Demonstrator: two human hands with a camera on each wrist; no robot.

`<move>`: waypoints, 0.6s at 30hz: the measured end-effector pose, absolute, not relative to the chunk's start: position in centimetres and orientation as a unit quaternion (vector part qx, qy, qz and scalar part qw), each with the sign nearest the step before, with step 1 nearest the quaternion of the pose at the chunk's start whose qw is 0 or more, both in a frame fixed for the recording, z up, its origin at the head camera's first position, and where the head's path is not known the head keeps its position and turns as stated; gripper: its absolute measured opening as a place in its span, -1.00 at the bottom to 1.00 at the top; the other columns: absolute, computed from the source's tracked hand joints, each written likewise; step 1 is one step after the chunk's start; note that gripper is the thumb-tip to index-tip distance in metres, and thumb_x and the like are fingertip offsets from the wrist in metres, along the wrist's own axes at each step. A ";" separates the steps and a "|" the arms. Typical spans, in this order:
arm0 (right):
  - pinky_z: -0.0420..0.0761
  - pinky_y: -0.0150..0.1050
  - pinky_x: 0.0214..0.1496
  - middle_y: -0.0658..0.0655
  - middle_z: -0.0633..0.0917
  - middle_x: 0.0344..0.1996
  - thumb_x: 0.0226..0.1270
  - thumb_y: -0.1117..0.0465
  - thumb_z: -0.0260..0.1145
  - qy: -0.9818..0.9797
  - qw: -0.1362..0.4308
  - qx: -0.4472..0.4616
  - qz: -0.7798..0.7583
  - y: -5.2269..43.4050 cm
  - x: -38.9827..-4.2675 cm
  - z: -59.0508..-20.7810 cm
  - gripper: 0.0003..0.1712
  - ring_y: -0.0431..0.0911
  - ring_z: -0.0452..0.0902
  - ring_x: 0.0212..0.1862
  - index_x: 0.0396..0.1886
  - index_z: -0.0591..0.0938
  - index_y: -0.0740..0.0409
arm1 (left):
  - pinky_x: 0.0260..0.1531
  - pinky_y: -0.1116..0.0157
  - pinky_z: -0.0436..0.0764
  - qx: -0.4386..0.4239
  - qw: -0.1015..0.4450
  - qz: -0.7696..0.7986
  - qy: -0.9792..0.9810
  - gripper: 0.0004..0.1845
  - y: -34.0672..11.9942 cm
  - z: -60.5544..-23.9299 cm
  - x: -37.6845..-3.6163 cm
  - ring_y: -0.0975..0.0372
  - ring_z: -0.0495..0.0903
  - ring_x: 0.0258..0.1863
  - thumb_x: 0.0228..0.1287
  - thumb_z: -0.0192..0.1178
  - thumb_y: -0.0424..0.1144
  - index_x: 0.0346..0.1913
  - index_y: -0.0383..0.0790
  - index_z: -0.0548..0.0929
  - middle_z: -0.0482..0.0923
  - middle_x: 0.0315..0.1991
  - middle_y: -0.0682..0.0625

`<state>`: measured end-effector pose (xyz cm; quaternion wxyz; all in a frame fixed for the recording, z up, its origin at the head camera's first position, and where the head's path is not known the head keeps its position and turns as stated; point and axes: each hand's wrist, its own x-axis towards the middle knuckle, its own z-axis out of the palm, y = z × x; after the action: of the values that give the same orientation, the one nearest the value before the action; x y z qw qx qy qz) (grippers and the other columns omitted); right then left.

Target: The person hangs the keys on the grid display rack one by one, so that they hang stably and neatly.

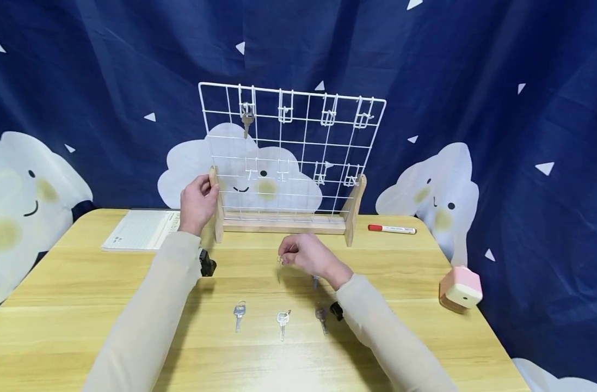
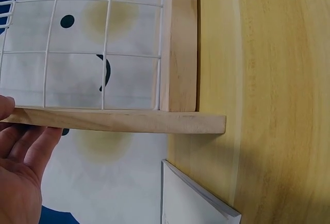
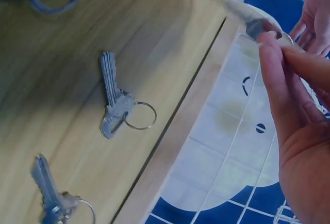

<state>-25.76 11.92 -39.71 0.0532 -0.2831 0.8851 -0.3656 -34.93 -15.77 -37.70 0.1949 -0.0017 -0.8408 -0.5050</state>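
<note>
Three keys [image 1: 281, 318] lie in a row on the wooden table [image 1: 82, 305], just short of the right hand and nearest the camera; each has a ring on its head. Above them the right hand [image 1: 310, 257] hovers off the tabletop with fingertips pinched together on a fourth key [image 3: 252, 17] (the right wrist view shows the ring caught between thumb and forefinger, the blade pointing away from the palm). Out past that hand stands the white wire rack [image 1: 290, 152] on its wooden frame. The left hand [image 1: 197, 202] is curled around the frame's upright post at its own side, fingers wrapped on the wood, steadying it.

One key already hangs [image 1: 247, 121] from the top row hook closest to the left hand. By my count seven other hooks [image 1: 327, 117] on the rack are bare, so I judge the hanging barely started: one up, one in the fingers and not yet at a hook, three waiting on the table.

Beyond the left hand lies a notepad [image 1: 141, 230]; well off to the right hand's outer side are a red-capped marker [image 1: 391, 229] and a small pink box [image 1: 461, 288].
</note>
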 end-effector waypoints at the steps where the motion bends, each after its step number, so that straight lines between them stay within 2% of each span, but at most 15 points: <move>1: 0.66 -0.39 -0.25 -0.04 0.71 -0.45 0.27 0.44 0.34 0.887 0.050 -0.285 -0.361 11.9 -25.8 -39.5 -0.89 -0.24 0.63 -0.37 -0.37 0.70 0.18 | 0.18 0.18 0.51 -0.002 0.195 -0.505 -0.841 -0.58 -15.8 -37.7 -34.9 -0.01 0.52 0.18 0.46 0.09 -0.28 0.29 -0.38 0.48 0.51 0.20 -0.29; 6: 0.64 -0.40 -0.30 -0.08 0.70 -0.42 0.29 0.40 0.34 0.896 0.030 -0.284 -0.341 11.6 -25.7 -38.5 -0.90 -0.19 0.67 -0.35 -0.33 0.72 0.14 | 0.18 0.18 0.51 -0.010 0.196 -0.496 -0.846 -0.59 -15.8 -37.5 -34.9 0.01 0.53 0.17 0.45 0.10 -0.30 0.27 -0.40 0.49 0.52 0.18 -0.29; 10: 0.65 -0.41 -0.34 -0.04 0.72 -0.39 0.31 0.41 0.32 0.894 0.007 -0.281 -0.348 11.4 -25.7 -37.6 -0.90 -0.16 0.69 -0.36 -0.31 0.72 0.17 | 0.18 0.20 0.51 -0.011 0.198 -0.494 -0.847 -0.60 -15.9 -37.3 -35.1 0.03 0.54 0.17 0.45 0.10 -0.30 0.27 -0.39 0.50 0.53 0.17 -0.28; 14: 0.65 -0.43 -0.36 0.00 0.73 -0.36 0.30 0.44 0.31 0.890 -0.017 -0.283 -0.356 11.4 -25.7 -36.4 -0.89 -0.24 0.65 -0.38 -0.31 0.72 0.20 | 0.18 0.20 0.51 -0.011 0.196 -0.497 -0.845 -0.59 -15.9 -37.3 -35.1 0.02 0.53 0.17 0.45 0.10 -0.31 0.27 -0.39 0.50 0.53 0.17 -0.28; 18: 0.66 -0.43 -0.35 0.06 0.74 -0.37 0.28 0.49 0.30 0.882 -0.049 -0.293 -0.366 11.6 -25.8 -35.2 -0.86 -0.16 0.68 -0.37 -0.32 0.73 0.24 | 0.19 0.19 0.51 -0.010 0.192 -0.500 -0.844 -0.59 -15.8 -37.3 -34.8 0.01 0.53 0.17 0.46 0.10 -0.31 0.28 -0.39 0.49 0.52 0.17 -0.28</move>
<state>-25.81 11.60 -35.20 -0.0488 -0.2931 0.8818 -0.3662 -34.81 -15.82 -37.32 0.1920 -0.0102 -0.8445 -0.4999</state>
